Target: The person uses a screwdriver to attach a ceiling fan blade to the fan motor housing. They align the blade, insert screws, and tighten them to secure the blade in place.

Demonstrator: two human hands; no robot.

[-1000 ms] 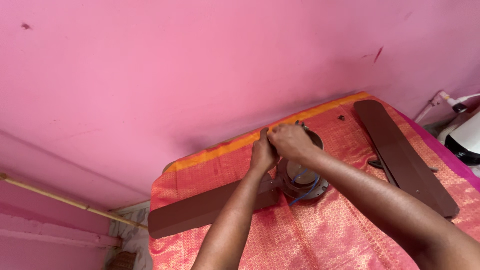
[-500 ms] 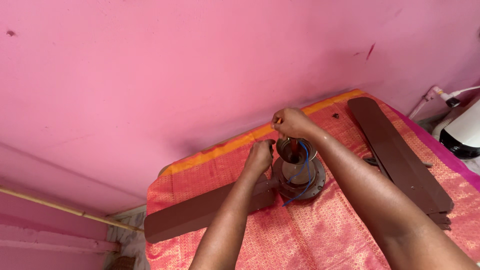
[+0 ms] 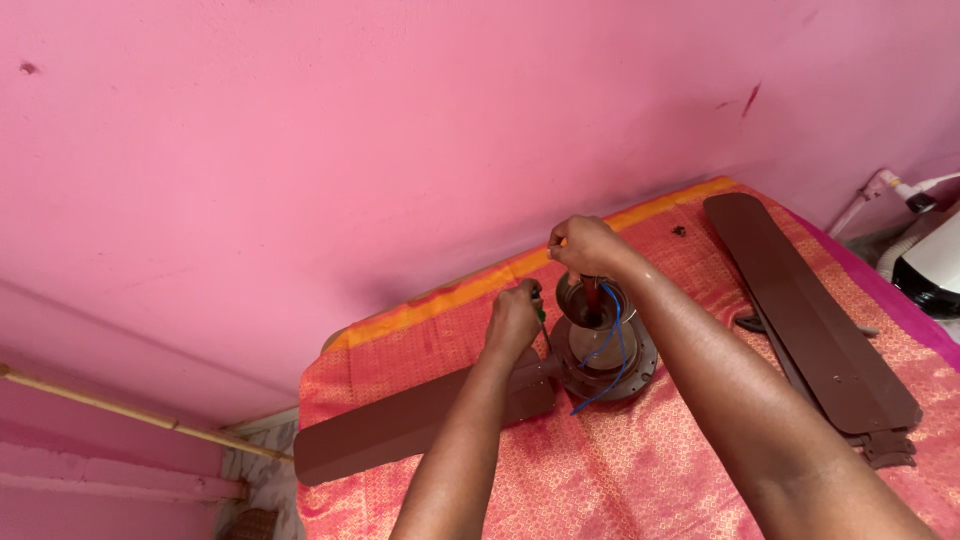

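Two bare forearms reach up from the bottom edge of the frame toward a brown ceiling-fan motor [image 3: 600, 350] lying at mid-frame on an orange-and-pink patterned cloth [image 3: 620, 470]. The left hand [image 3: 512, 322], just left of the motor, is closed with its fingers curled around a small green-tipped tool, too little of it showing to say what kind. The right hand [image 3: 588, 246] hovers directly above the hub, fingers pinched shut on the top of a reddish stem or wire rising from the motor; which of the two cannot be told. Blue wires [image 3: 610, 345] loop loose out of the open housing and trail onto the cloth. One blade [image 3: 420, 420] is attached, stretching toward the lower left. Two more blades [image 3: 810, 310] lie stacked apart at the right, unmounted, so the fan appears only partly put together or partly taken down, with wiring exposed. Beyond, a pink wall [image 3: 350, 150] fills the upper frame; a white appliance [image 3: 935, 265] sits at the right edge.
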